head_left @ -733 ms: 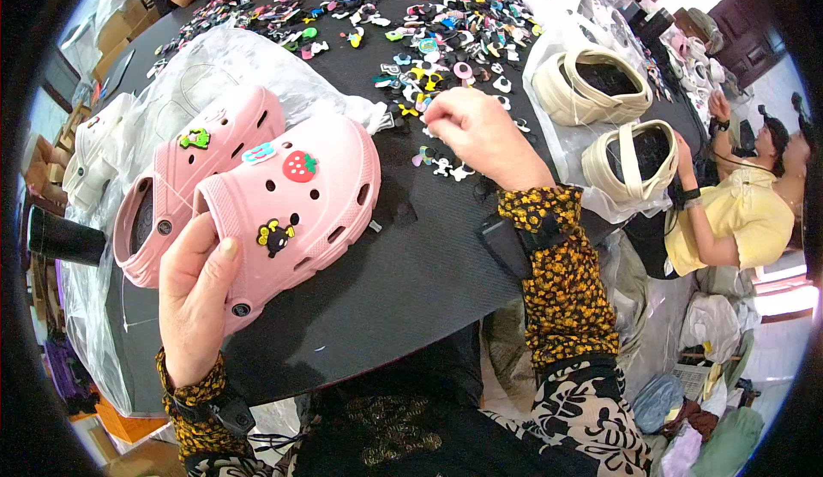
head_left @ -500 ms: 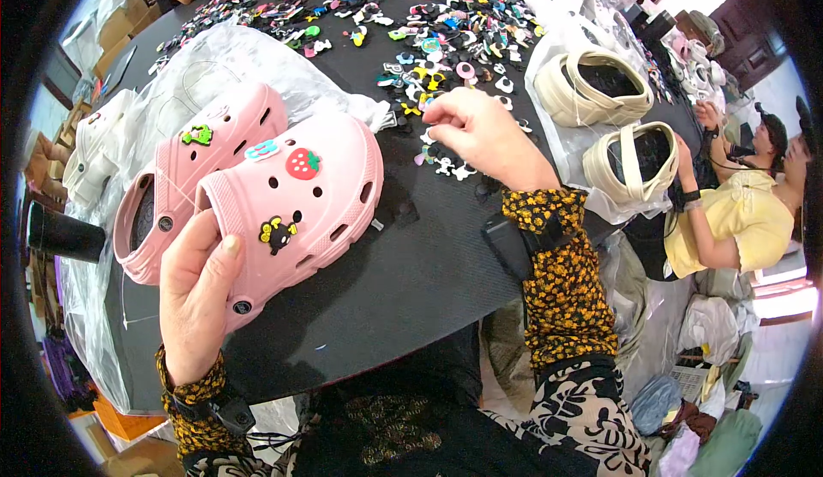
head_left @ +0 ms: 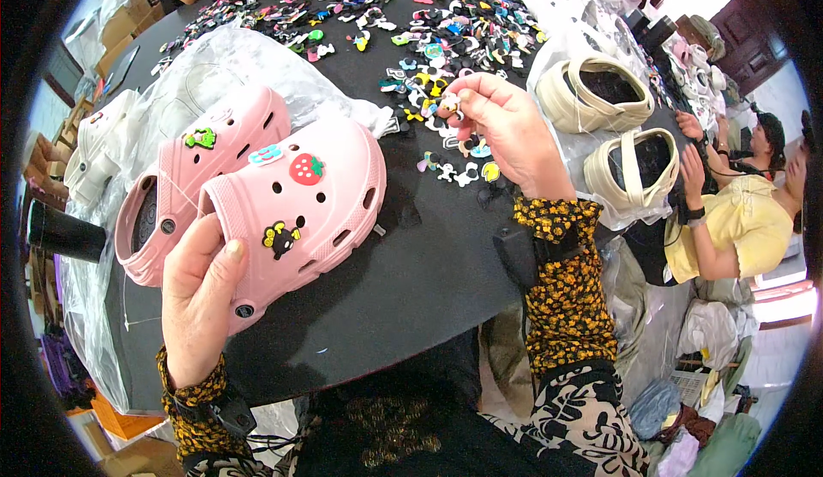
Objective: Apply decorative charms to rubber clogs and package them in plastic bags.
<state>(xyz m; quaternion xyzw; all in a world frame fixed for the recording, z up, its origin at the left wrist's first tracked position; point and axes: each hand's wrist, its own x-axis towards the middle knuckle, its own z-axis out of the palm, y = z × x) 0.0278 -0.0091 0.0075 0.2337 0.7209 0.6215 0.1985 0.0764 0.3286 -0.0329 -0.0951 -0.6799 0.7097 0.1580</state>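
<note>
My left hand [head_left: 195, 293] grips a pink clog [head_left: 304, 190] by its heel opening, thumb outside and fingers inside. On the clog's top sit a strawberry charm [head_left: 306, 168], a blue-and-white charm [head_left: 265, 156] and a black-and-yellow charm [head_left: 280, 239]. Its mate, another pink clog [head_left: 206, 156], lies just behind on the left with a green charm [head_left: 201, 138]. Above the near edge of the scattered charms, my right hand [head_left: 507, 130] pinches a small shoe charm [head_left: 449, 106] between thumb and fingertips. Its design is too small to make out.
Loose charms [head_left: 343, 14] spread over the far side of the black table [head_left: 403, 280]. Clear plastic bags [head_left: 257, 66] lie behind the pink clogs. Two beige clogs [head_left: 630, 164] stand at the right, near a person in a yellow top [head_left: 746, 220]. A black cylinder [head_left: 64, 231] is at the left.
My right hand has lifted slightly from the charms and turned, and a small charm now shows in its fingers. The left hand and pink clog have barely moved.
</note>
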